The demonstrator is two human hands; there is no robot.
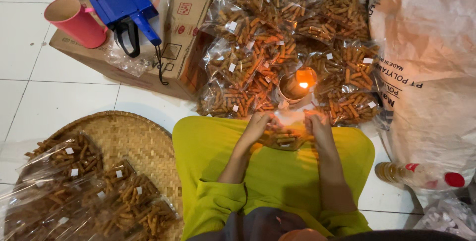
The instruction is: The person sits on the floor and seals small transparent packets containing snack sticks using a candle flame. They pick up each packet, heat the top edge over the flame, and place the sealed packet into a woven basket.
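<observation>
a: so where was the snack bag (285,138)?
b: between both hands, lying crosswise; left hand (256,126) and right hand (317,124) each pinched an end, just short of the candle flame (303,85)

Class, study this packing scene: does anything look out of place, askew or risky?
Yes. A plastic bottle lies on its side on the tiled floor. A lit flame burns right beside the heaped snack bags, close to thin plastic; both hands hold a bag near it.

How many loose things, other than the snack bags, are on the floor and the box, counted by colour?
Pink cup: 1
Blue label gun: 1
Bottle with red cap: 1
Lit candle: 1
Total: 4
</observation>
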